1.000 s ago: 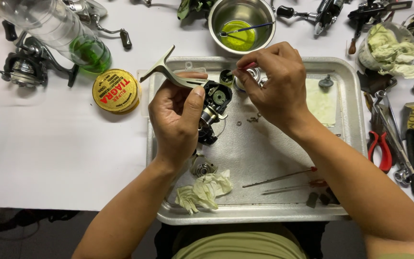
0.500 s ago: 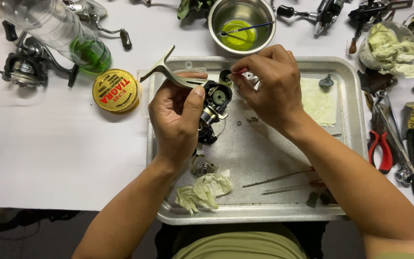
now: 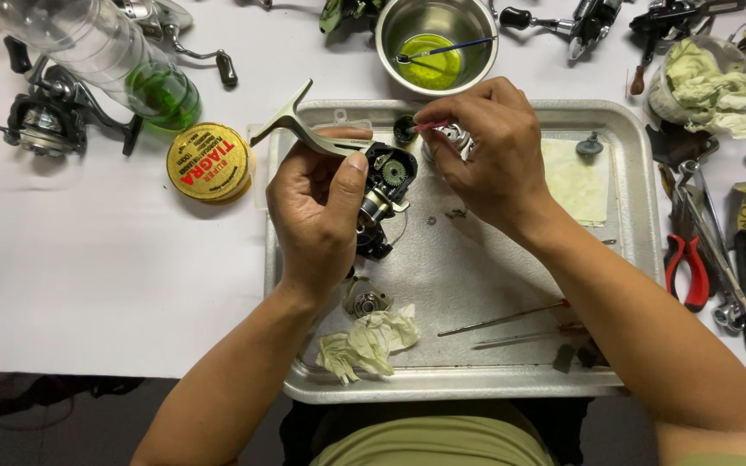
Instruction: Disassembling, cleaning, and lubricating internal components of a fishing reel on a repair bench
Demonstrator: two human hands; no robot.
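Nearest me, along the near rim of the metal tray (image 3: 468, 390), I see a crumpled rag (image 3: 369, 341) and, to its right, two thin red-handled picks (image 3: 511, 321) lying flat; between them the tray floor is bare, the widest open room inside the rim. Just above the rag sits a small round reel part (image 3: 366, 301).

Further in, my left hand (image 3: 317, 211) is closed around an opened fishing reel body (image 3: 382, 198), thumb pressed against its side, the gears facing up and its pale metal foot (image 3: 291, 121) jutting toward the tray's far-left corner. The reel is held above the tray's left half, close to my right hand.

My right hand (image 3: 489, 151) has its grip pinched shut on a thin red-tipped tool (image 3: 425, 126), the tip near a small dark part (image 3: 404, 129) by the far rim; a shiny ribbed metal piece (image 3: 458, 138) is tucked under the fingers. To the right lies a pale square cloth (image 3: 573, 181) with a small knob (image 3: 590, 147) beside it.

Off the tray's right edge the tabletop (image 3: 105, 285) is crowded: red-handled pliers (image 3: 685, 269) and other tools. Left of the tray it is roomy, with only a yellow round tin (image 3: 209, 161).

Farthest, a steel bowl (image 3: 436, 34) of yellow-green fluid holds a brush, touching the far rim; a clear bottle (image 3: 101, 56) and spare reels (image 3: 45, 116) line the far edge.
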